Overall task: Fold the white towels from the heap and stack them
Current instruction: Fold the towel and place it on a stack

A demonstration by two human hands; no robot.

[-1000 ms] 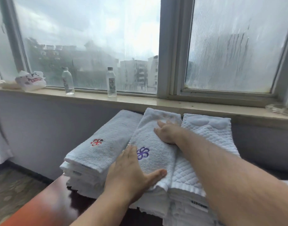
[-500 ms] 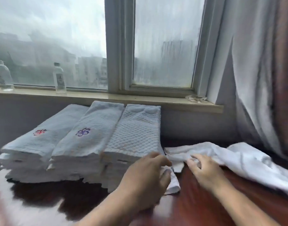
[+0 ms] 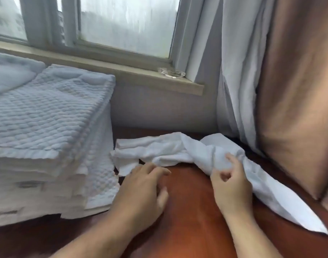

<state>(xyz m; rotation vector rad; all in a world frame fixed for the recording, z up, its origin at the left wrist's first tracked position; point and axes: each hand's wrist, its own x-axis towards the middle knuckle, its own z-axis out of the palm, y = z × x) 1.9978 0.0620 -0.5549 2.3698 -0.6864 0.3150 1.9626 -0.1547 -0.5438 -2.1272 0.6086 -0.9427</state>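
Right hand [image 3: 232,185] pinching crumpled white towel [image 3: 178,149], left hand [image 3: 140,190] loosely open over worktop [image 3: 189,211]; both off folded stack [image 3: 47,127] since a second ago

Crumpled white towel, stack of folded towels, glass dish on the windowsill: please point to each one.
crumpled white towel [image 3: 170,149]: head view, on its bunched middle.
stack of folded towels [image 3: 47,116]: head view, on the quilted top towel.
glass dish [image 3: 171,73]: head view, on its rim.
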